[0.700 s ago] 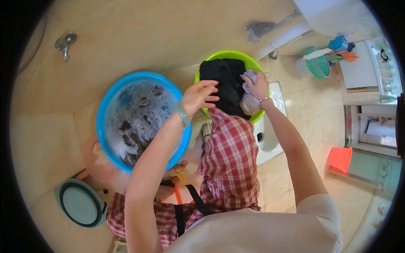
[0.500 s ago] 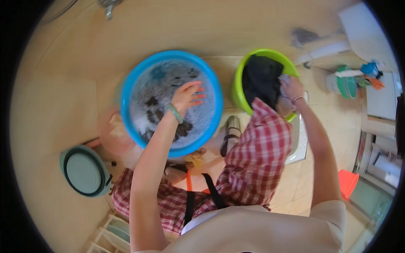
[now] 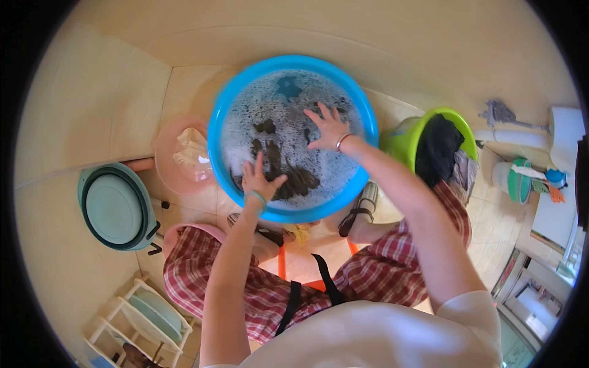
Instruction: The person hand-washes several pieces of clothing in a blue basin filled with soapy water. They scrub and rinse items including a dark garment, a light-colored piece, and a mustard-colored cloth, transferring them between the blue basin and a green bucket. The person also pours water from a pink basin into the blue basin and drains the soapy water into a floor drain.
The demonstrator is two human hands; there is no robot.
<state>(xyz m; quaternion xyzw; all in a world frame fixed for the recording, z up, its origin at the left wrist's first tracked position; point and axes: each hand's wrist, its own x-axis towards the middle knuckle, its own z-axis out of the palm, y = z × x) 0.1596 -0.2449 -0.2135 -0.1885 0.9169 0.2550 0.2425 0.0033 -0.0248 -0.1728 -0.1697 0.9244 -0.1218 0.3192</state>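
Observation:
A round blue basin of soapy water stands on the floor in front of me. Dark wet cloth shows through the grey foam. Over the near left part of the water is my left hand, fingers spread, with a green bangle at the wrist. My right hand is above the right side of the foam, its fingers also apart and nothing in them. Whether the fingertips touch the water is hard to tell. To the right, a lime green bucket holds black cloth and a greyish piece of cloth.
Left of the basin are a pink basin with pale cloth inside and a teal folding basin against the wall. A cream rack stands at the lower left. A white pipe runs along the right wall near a white-and-green bucket.
My right hand has left the greyish cloth in the green bucket and moved left over the blue basin. My left hand sits lower over the foam. The view has shifted.

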